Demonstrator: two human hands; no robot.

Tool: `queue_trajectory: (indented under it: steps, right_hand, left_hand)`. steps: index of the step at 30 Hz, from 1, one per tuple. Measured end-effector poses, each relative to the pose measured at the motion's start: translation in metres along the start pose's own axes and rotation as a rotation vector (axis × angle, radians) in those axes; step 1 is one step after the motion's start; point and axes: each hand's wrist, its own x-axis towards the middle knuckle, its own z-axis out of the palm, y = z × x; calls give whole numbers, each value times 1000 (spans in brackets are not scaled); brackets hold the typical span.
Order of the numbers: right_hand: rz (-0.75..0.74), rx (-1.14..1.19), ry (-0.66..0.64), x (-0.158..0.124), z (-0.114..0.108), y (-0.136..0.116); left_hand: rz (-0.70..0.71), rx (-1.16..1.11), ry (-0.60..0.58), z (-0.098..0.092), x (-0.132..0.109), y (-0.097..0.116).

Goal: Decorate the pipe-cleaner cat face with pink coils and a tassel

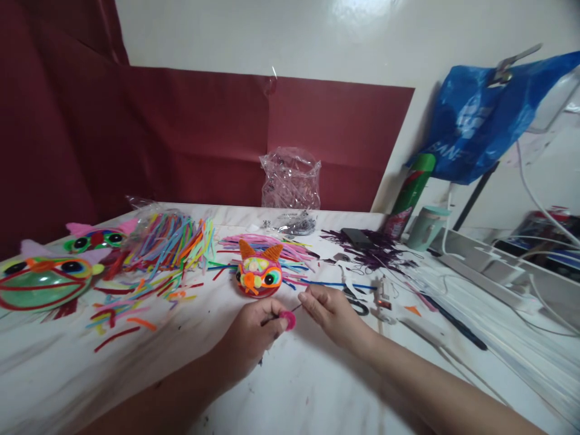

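Pinches pink coil (289,321) in left hand (256,329) over the counter (290,389), dark strand (296,307) between fingertips of right hand (330,311). From the coil, has open room toward six o'clock, decorated figure (258,275) close at eleven, scissors (361,309) near three, counter's far edge (226,213) at twelve.

Across the upper left and centre of the frame, maroon sheeting (203,133) covers part of a pale wall (249,36). Clear crinkled plastic (290,181) stands before it, near the middle. At upper right, a blue bag (475,124) hangs by a metal clip (504,71). Below the bag, right of centre, are a green-and-red can (411,190), a mint-green cup (426,231) just beside it, and a white power strip (487,283).
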Motion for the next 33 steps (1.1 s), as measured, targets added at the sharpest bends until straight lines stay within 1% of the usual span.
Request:
queue_trajectory:
  steps: [2, 4, 6, 8, 11, 13, 17, 19, 21, 23, 25, 29, 33]
  right_hand:
    - [24, 80, 21, -1, 4, 0]
    - [40, 190, 1, -1, 7, 2]
    - [27, 247, -8, 0, 8, 3]
    - [-31, 197, -4, 0, 6, 2]
    - [-160, 18, -12, 0, 2, 0]
    - [-210, -52, -24, -1, 0, -2]
    - [-227, -76, -71, -3, -1, -3]
    - [-224, -79, -78, -3, -1, -2]
    - [-224, -102, -74, -3, 0, -2]
    - [-202, -117, -63, -3, 1, -2]
    - [-132, -96, -56, -3, 3, -1]
    - [19, 47, -96, -5, 8, 1]
    - [108, 181, -149, -6, 12, 3]
  left_hand:
    - [4, 28, -16, 0, 0, 0]
    - [3, 46, -36, -1, 1, -1]
    - [1, 70, -59, -4, 1, -2]
    - [24, 113, -78, -6, 2, -4]
    - [78, 180, -126, -8, 3, -5]
    - [99, 196, -167, -8, 3, -5]
    - [94, 143, -221, -5, 2, -3]
    - [54, 65, -218, -4, 1, -3]
    - [27, 5, -187, -3, 1, -4]
    - [31, -14, -148, -3, 1, -4]
    - [39, -1, -108, -3, 1, -4]
    - [46, 21, -42, -1, 2, -2]
    - [47, 42, -3, 1, 2, -2]
